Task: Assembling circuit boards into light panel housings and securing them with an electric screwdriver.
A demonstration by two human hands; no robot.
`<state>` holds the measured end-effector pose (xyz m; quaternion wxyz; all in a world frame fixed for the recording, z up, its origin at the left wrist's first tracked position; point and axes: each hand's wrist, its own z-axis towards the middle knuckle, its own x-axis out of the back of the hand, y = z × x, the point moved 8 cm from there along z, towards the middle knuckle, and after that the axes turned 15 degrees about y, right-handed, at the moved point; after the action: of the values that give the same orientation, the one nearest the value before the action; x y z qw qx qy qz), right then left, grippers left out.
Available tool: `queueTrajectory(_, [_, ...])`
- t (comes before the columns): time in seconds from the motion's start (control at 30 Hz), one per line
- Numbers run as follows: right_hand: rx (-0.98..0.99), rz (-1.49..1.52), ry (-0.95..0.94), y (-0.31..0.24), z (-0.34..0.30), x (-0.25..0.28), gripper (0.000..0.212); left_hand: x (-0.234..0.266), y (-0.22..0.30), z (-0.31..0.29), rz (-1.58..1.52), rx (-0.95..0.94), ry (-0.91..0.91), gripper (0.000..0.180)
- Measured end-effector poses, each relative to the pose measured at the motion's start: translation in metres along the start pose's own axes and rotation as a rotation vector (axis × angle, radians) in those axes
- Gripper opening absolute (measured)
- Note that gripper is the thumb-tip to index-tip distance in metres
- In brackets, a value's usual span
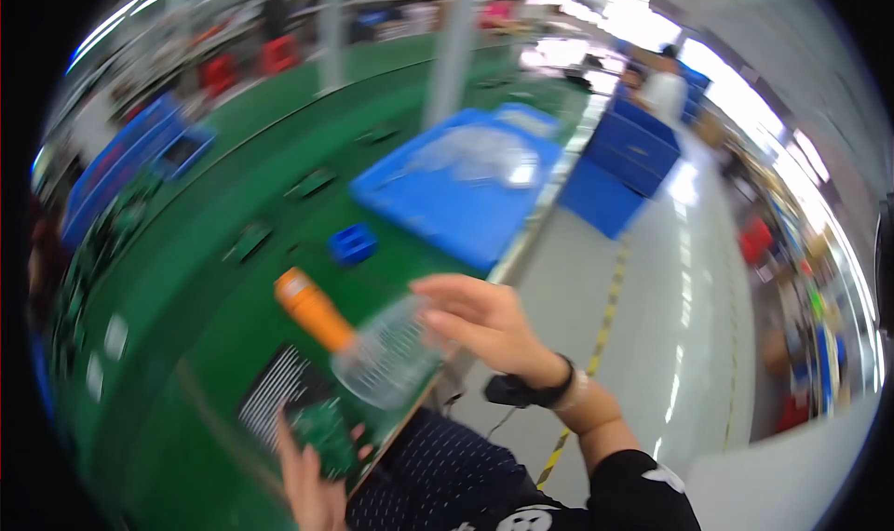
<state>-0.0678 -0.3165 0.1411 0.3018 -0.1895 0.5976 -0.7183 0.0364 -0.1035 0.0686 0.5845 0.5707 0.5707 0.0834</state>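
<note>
Holding a green circuit board (326,438) low in the left hand (312,494), beside the near edge of the bench (209,317), with a grip closed around both sides, probably to leave the upper face uncovered. Pinching a clear plastic piece (384,363) in the right hand (480,317), with a narrow grip of thumb and fingers at the upper edge, likely to avoid covering the ridged face; too blurred to tell whether stiff or soft. Held near the board, perhaps to spare a long reach. Lying slantwise just beyond, partly behind the clear plastic piece, an orange tool (312,308), seemingly set within easy reach. Partly behind the board, a black panel (279,391) with pale stripes; impossible to tell whether touching the left hand. Farther off, a small blue block (353,244) with openings, perhaps serving as a holder. Along the right edge, a wide blue tray (447,228) bearing clear pieces (484,154), presumably gathered against scattering. To the left, green boards (248,242) spaced apart, possibly for easy picking.
</note>
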Motion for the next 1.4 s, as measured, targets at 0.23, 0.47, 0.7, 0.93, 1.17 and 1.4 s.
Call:
queueTrajectory(0.23, [-0.034,-0.054,-0.628,0.01,-0.025,-0.123,0.036,0.017,0.019,0.019,0.06,-0.136,0.0,0.052])
queueTrajectory(0.47, [-0.327,0.028,-0.622,0.014,-0.023,-0.159,0.045,0.035,0.028,0.006,-0.17,-0.083,0.007,0.063])
queueTrajectory(0.7, [-0.636,0.618,-0.169,0.064,-0.066,-0.154,0.038,0.056,0.05,0.003,-0.299,-0.292,0.187,0.074])
queueTrajectory(0.93, [-0.473,0.329,-0.368,0.076,-0.086,-0.181,0.032,0.067,0.056,0.007,-0.153,-0.428,0.28,0.079])
queueTrajectory(1.17, [-0.176,0.163,-0.308,0.071,-0.074,-0.185,0.045,0.068,0.052,0.013,-0.092,-0.442,0.267,0.079])
queueTrajectory(1.4, [-0.195,-0.042,-0.384,0.083,-0.064,-0.183,0.05,0.066,0.045,0.016,-0.145,-0.341,0.17,0.078])
